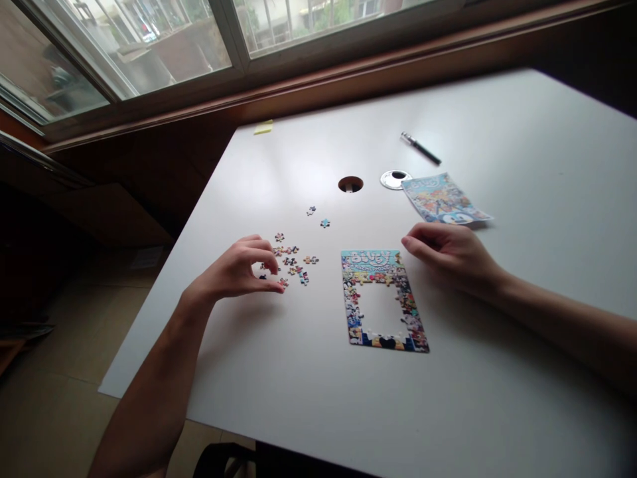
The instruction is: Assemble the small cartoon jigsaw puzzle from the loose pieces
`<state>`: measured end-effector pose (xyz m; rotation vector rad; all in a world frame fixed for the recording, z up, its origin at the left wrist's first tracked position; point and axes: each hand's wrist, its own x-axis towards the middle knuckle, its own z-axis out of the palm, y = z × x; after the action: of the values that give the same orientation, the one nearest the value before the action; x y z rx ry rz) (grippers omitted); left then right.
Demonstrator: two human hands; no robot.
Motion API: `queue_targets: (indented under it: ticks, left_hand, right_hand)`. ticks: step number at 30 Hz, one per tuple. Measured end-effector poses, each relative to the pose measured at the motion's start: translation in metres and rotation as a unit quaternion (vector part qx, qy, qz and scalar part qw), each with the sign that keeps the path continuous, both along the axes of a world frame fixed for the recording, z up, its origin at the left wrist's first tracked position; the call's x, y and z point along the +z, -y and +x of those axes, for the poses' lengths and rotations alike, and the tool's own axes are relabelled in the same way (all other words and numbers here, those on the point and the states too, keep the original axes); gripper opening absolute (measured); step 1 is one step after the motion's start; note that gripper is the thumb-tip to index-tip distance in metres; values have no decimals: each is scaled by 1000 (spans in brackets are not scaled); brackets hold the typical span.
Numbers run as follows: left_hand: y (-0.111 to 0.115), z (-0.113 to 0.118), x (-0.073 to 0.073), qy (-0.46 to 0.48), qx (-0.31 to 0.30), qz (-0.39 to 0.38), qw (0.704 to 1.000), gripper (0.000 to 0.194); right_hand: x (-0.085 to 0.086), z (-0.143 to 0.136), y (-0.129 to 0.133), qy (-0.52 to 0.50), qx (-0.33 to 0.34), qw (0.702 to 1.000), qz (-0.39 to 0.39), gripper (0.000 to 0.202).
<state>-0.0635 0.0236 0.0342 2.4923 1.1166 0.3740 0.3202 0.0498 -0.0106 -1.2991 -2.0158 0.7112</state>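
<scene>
My left hand (243, 267) hovers at the left side of a loose group of jigsaw pieces (289, 261). Its thumb and fingers are apart in a C shape, the thumb tip beside a small piece (283, 282). My right hand (440, 247) rests on the table with its fingers curled closed, and nothing shows at the fingertips. Between the hands lies a partly assembled jigsaw puzzle (352, 312). Its border and top rows are joined around a white middle. A printed picture sheet (440, 196) lies just beyond my right hand, its near edge slightly raised.
Two stray pieces, one pale (311, 210) and one light blue (325, 224), lie farther back on the white table (308, 392). A round cable hole (351, 184), its metal cover (393, 180) and a black pen (421, 149) are beyond. Yellow tape (263, 127) marks the far edge.
</scene>
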Motion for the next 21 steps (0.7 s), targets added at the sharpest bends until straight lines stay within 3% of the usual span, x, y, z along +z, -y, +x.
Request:
queue_targets:
  ticks: [4,9,21]
  left_hand:
    - [0,-9,6,-8,41,40,998,5]
    - [-4,-21,0,-42,77,93,992,16]
    - [-5,-18,-6,-47,72,93,992,16]
  right_hand:
    - [-2,2,-1,8,-5,1000,0,30]
    - [-3,2,-1,15,-9,1000,0,30]
    - [-7,5,-4,11,-6,1000,-1,33]
